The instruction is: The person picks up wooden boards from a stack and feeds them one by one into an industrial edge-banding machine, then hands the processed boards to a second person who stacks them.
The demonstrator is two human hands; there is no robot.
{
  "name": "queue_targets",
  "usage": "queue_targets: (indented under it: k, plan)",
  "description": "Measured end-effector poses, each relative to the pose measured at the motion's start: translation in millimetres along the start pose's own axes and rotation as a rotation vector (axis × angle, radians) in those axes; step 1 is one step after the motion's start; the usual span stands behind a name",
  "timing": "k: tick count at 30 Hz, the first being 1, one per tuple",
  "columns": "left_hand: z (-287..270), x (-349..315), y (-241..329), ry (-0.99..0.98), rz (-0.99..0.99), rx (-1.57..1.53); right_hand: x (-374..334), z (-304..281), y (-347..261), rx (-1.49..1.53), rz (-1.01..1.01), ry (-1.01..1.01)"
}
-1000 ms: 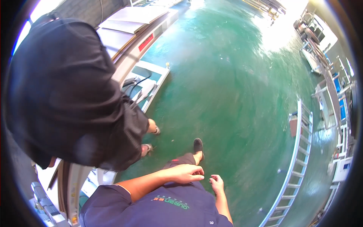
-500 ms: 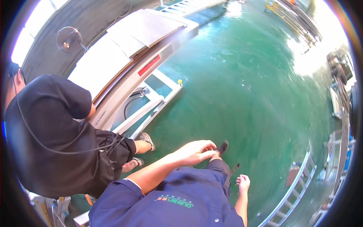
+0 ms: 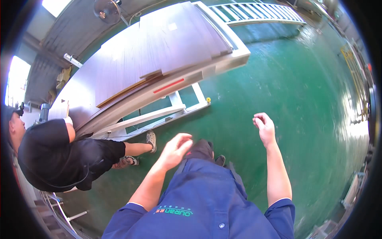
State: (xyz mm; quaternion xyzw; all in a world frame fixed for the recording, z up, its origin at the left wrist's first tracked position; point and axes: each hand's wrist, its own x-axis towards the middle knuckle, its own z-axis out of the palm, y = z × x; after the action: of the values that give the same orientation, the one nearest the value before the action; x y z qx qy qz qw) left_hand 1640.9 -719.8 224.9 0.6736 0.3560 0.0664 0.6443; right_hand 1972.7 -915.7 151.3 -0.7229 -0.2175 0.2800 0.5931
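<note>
On the left, a co-worker (image 3: 43, 149) stands just beside the near left end of the table (image 3: 232, 62), with one arm toward it. On the table lies the stack of boards (image 3: 167, 47). Its long axis goes slanting, from near left to far right, and its edges are not even: some boards come out more than others.

The left hand (image 3: 175, 151) is in the air, near of the table's long side. Its fingers are a little bent, with a gap to the thumb, and I see nothing in them. From these fingers the boards lie far and somewhat left. This hand seems the nearer one to the long side.

Far behind is a white slatted frame (image 3: 262, 20). The right hand (image 3: 265, 129) is also in the air, its fingers loosely curved and holding nothing that I can see; the boards lie far left from it. Between both hands and the table there is green floor (image 3: 306, 107), and more room opens to the right.
</note>
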Motion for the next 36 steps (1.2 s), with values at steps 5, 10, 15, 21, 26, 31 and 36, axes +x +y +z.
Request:
queue_targets:
  k: [5, 10, 15, 21, 26, 31, 36]
  plan:
    - [-16, 111, 13, 0.350, -0.059, -0.378, 130, 66, -59, 0.127, 0.006, -0.232]
    - [-9, 227, 59, 0.467, -0.200, -0.961, 207, 100, -79, 0.110, 0.071, -0.385]
    - [-2, 289, 67, 0.541, -0.077, -1.122, 296, 107, -111, 0.108, 0.016, -0.374]
    - [13, 312, 86, 0.839, -0.037, -1.278, 409, 135, -138, -0.067, -0.112, -0.506]
    - [39, 273, 85, 1.214, 0.067, -1.337, 504, 158, -152, -0.082, -0.127, -0.620]
    - [64, 221, 85, 1.581, -0.203, -1.244, 576, 190, -156, -0.147, -0.259, -0.618]
    - [83, 189, 74, 1.809, -0.498, -1.047, 616, 221, -164, -0.218, -0.431, -0.735]
